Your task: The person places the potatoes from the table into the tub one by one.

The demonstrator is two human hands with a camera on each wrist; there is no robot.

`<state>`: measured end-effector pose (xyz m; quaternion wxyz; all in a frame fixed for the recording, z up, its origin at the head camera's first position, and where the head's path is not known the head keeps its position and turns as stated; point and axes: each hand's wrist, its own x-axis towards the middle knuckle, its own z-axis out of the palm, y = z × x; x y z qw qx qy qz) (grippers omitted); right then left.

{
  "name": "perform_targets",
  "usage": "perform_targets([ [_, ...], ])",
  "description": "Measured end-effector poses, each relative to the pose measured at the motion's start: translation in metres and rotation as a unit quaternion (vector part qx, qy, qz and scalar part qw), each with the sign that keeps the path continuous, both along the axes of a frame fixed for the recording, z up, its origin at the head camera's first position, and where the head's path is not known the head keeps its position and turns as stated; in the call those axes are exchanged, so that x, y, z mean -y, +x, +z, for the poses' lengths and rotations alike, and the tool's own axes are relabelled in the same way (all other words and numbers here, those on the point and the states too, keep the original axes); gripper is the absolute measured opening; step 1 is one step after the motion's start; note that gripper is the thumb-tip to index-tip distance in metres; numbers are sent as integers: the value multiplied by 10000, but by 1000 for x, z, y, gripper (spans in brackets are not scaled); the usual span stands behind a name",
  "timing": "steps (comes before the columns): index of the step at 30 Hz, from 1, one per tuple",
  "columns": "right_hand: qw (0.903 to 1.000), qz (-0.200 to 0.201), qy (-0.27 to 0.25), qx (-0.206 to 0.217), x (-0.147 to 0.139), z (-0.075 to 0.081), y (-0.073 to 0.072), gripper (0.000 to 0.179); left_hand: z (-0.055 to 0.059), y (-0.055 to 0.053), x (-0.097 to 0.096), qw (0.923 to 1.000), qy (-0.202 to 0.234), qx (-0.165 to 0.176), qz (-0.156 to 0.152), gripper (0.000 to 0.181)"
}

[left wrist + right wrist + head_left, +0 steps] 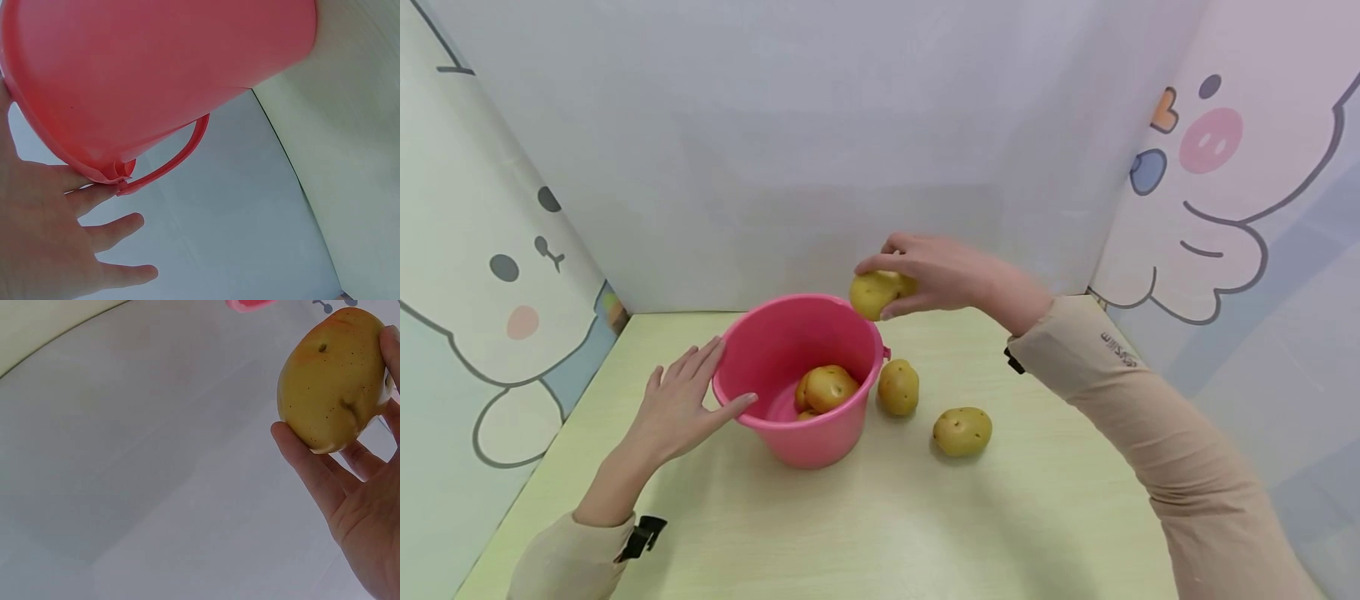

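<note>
A pink bucket [808, 442] stands on the table with several potatoes [830, 389] inside, some partly hidden under others. My left hand [681, 404] rests on the bucket's left rim, its fingers spread along the outside and the thumb over the edge. In the left wrist view the fingers lie by the bucket's handle [172, 164]. Above the bucket's right rim, my right hand [943, 271] holds a potato [334, 381] between thumb and fingers. Two more potatoes lie on the table to the right: one potato [898, 388] beside the bucket, another potato [962, 432] farther right and nearer me.
The pale yellow-green table [880, 533] ends at a plain light wall [850, 150] behind the bucket. Side panels with cartoon animals, a left panel [467, 250] and a right panel [1292, 275], close in the table on both sides.
</note>
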<state>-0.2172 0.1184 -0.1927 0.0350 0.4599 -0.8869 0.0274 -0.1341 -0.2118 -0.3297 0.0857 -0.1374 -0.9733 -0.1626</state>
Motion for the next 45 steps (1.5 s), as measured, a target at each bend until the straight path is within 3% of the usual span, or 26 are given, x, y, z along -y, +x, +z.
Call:
perform_targets([
  [15, 9987, 161, -55, 473, 29, -12, 0, 57, -1, -1, -1, 10000, -2, -9, -12, 88],
  [22, 9982, 306, -64, 506, 41, -21, -1, 58, -2, -2, -1, 10000, -31, -4, -11, 87],
  [33, 9979, 252, 99, 592, 60, -32, -5, 58, -2, -3, -1, 10000, -47, -9, -10, 87],
  [45, 9943, 152, 111, 1053, 80, -54, -5, 59, -2, -3, -2, 10000, -55, 15, -32, 87],
])
